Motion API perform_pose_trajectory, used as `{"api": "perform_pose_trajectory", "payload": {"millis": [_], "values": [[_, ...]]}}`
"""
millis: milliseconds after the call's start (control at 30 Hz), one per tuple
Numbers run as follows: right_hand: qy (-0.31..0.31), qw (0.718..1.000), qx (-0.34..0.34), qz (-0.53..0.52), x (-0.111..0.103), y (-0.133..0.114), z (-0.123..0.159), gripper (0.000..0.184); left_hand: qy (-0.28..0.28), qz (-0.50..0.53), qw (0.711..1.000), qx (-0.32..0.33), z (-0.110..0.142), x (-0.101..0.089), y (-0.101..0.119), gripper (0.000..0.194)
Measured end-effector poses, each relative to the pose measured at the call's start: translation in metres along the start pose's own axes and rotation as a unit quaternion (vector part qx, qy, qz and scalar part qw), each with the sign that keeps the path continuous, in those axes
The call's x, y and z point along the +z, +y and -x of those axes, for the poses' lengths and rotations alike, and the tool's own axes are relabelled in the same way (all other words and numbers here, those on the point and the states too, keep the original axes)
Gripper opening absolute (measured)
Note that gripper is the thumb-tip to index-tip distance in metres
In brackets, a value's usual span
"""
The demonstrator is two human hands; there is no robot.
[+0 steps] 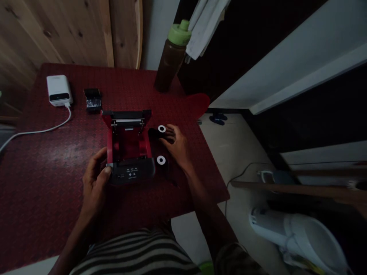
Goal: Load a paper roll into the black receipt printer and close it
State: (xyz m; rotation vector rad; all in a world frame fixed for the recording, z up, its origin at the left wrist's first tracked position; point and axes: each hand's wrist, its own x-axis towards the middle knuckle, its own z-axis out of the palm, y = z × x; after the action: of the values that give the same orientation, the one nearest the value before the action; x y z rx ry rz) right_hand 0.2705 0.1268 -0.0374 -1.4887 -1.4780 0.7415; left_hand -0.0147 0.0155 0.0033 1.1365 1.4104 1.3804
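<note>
A small red and black printer (pixel 129 152) lies on the red table (pixel 43 172) with its lid swung open and its red inner bay showing. My left hand (pixel 96 179) grips its front left corner, thumb on the black control panel. My right hand (pixel 176 143) rests just to the printer's right, fingers curled over a black ribbon roll with a white core (pixel 161 129). A second white-cored roll (pixel 161 160) lies beside the printer's front right corner, joined to the first by black ribbon.
A white box (pixel 59 89) with a white cable (pixel 37 130) sits at the far left. A small black part (pixel 92 100) lies beside it. A brown bottle with a green cap (pixel 173 57) stands at the table's far edge. The floor drops off to the right.
</note>
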Motion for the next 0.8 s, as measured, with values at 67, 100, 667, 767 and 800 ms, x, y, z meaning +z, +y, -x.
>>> {"api": "perform_pose_trajectory", "payload": {"millis": [67,100,667,767,800], "values": [[-0.001,1.0,0.006,0.017,-0.016,-0.004,0.018,0.034,-0.004,0.0,1.0,-0.006,0.0,0.001,0.0,0.057],[-0.007,1.0,0.009,0.026,-0.024,-0.007,0.029,0.025,-0.007,0.001,1.0,-0.01,0.0,0.001,0.001,0.056],[-0.047,0.998,0.023,-0.021,-0.025,-0.043,0.09,0.024,-0.011,-0.019,1.0,0.0,-0.001,-0.001,-0.002,0.056],[-0.101,0.995,-0.012,0.002,-0.06,-0.084,0.079,0.027,-0.01,0.002,1.0,-0.01,0.0,0.0,-0.002,0.054],[-0.129,0.99,-0.05,0.022,-0.068,-0.1,0.074,0.028,-0.011,0.007,1.0,-0.01,0.001,0.0,-0.001,0.053]]}}
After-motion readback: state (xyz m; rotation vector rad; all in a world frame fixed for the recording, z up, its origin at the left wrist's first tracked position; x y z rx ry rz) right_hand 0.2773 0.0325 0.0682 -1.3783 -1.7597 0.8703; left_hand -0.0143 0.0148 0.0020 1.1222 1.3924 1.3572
